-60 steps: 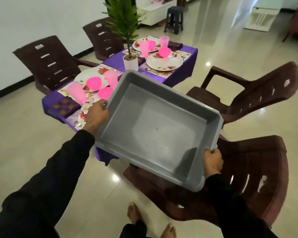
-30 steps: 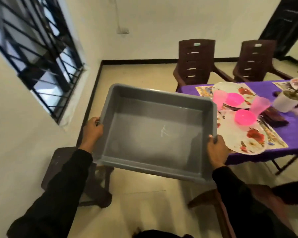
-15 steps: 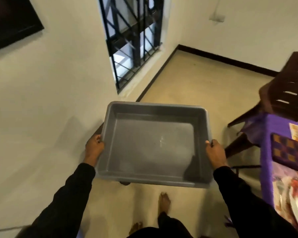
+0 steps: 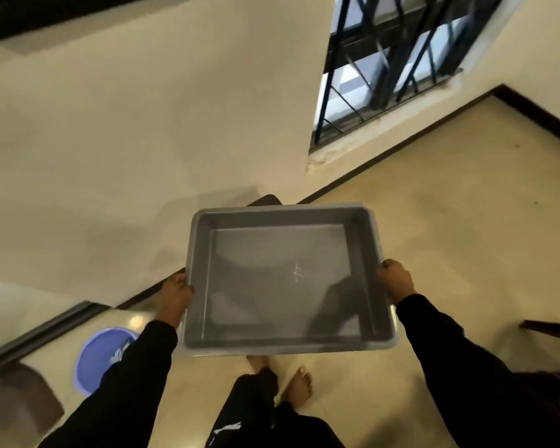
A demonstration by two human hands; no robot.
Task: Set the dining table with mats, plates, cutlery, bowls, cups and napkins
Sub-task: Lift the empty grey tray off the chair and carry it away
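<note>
- The grey tray (image 4: pixel 285 345) is held level above the floor (image 4: pixel 466 205), open side up, long axis running left to right.
- Left hand (image 4: pixel 174 297) and right hand (image 4: pixel 395 281) grip its short ends, fingers curled round the rim.

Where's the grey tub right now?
In the head view the grey tub sits centre frame, held level above the floor between the left hand and right hand, each gripping a side rim, below the barred window.
</note>
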